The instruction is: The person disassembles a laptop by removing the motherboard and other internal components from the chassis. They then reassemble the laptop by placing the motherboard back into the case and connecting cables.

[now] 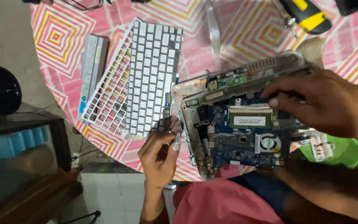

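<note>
Pinching its fingertips narrowly together at the near table edge, the left hand (159, 155) meets the near left corner of the opened silver laptop base (195, 124), and whether anything small sits between the fingers cannot be told. That base lies tilted on the round table with a pink, orange and white diamond-patterned cloth (63, 37), its blue circuit board (233, 145) exposed, with a green memory strip bearing a white rectangular label (250, 120) in the middle and a small square fan (268, 143) to the near right of it. The right hand (324, 103) reaches in from the right, fingers bent and pressing down on the far right part of the board, holding nothing loose. At the near right, a bright green plastic piece (344, 151) shows under that arm. To the left of the base lie a detached white keyboard (152, 79), then a white key-frame grid (106, 89), then a grey oblong battery pack with a blue label at its near end (91, 70). Farther right rests a yellow and black screwdriver handle (307, 14).
</note>
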